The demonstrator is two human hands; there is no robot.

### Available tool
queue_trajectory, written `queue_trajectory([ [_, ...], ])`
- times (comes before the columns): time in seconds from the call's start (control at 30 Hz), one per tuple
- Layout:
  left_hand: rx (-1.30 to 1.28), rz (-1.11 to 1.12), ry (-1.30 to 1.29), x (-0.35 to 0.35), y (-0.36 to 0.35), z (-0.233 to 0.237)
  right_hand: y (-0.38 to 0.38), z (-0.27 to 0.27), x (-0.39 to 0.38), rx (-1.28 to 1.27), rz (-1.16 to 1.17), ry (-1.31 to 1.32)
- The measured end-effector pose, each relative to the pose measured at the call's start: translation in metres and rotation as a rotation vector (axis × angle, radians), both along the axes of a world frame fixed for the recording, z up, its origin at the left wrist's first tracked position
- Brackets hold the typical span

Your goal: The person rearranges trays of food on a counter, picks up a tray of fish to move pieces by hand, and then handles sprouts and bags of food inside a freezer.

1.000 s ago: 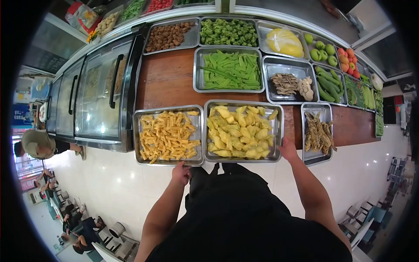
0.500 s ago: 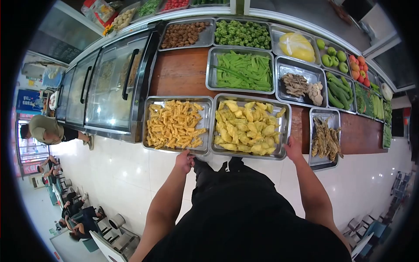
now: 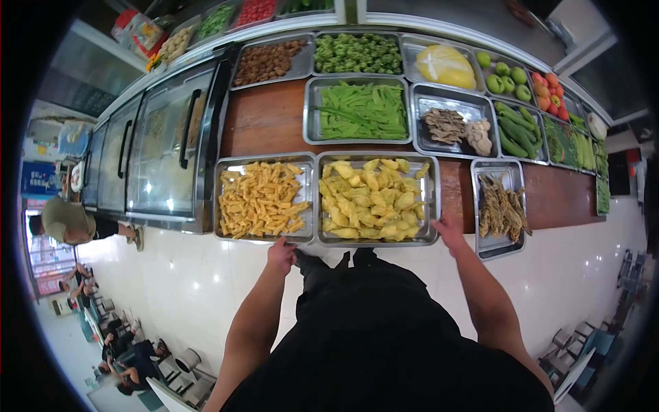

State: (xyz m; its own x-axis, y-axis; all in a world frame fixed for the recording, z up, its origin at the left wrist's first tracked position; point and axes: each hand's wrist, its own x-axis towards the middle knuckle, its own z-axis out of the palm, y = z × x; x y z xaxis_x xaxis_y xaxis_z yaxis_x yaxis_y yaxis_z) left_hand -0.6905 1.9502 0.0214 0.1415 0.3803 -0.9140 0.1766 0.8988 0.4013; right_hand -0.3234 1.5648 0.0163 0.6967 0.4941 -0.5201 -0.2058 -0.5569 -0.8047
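My left hand (image 3: 281,257) is at the front rim of a metal tray of golden fried sticks (image 3: 264,199), near its right corner, with fingers closed at the edge. To the right, side by side with it, is another metal tray (image 3: 377,242) heaped with yellow, lumpy battered-looking pieces (image 3: 371,196). My right hand (image 3: 450,235) grips this second tray at its front right corner; the fingertips are partly hidden by the rim. Both trays lie at the front edge of a brown wooden counter (image 3: 261,123).
Behind are trays of cut green pods (image 3: 364,110), brown balls (image 3: 268,63), mushrooms (image 3: 446,127) and cucumbers (image 3: 516,130). A tray of dried brown strips (image 3: 500,213) overhangs the counter at right. At left stands a glass-fronted cabinet (image 3: 165,151); a person (image 3: 68,220) is beyond it.
My view has turned slightly, so the counter and trays appear farther left. Both hands stay at the same two tray edges, and the trays look nearly unmoved relative to their neighbours.
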Motion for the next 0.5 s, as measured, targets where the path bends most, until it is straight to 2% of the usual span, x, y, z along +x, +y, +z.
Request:
queue_trajectory([
  [0.03, -0.001, -0.003, -0.009, 0.001, -0.002, 0.000, -0.008, 0.004, -0.009, -0.008, -0.021, -0.008],
  [0.1, -0.001, -0.021, -0.007, 0.004, -0.005, 0.002, -0.025, 0.009, -0.023, 0.230, -0.821, 0.559],
  [0.13, 0.006, -0.003, 0.010, 0.006, -0.007, 0.004, -0.043, 0.001, -0.021, 0.230, -0.832, 0.551],
  [0.23, 0.012, -0.015, 0.016, 0.003, -0.008, 0.007, -0.085, -0.007, -0.011, 0.502, -1.508, 0.632],
  [0.37, 0.008, -0.043, 0.028, 0.001, -0.004, 0.002, -0.100, -0.002, -0.009, 0.432, -1.580, 0.482],
  [0.5, 0.007, -0.030, 0.046, 0.001, -0.004, -0.001, -0.146, -0.011, 0.002, 0.366, -1.642, 0.533],
])
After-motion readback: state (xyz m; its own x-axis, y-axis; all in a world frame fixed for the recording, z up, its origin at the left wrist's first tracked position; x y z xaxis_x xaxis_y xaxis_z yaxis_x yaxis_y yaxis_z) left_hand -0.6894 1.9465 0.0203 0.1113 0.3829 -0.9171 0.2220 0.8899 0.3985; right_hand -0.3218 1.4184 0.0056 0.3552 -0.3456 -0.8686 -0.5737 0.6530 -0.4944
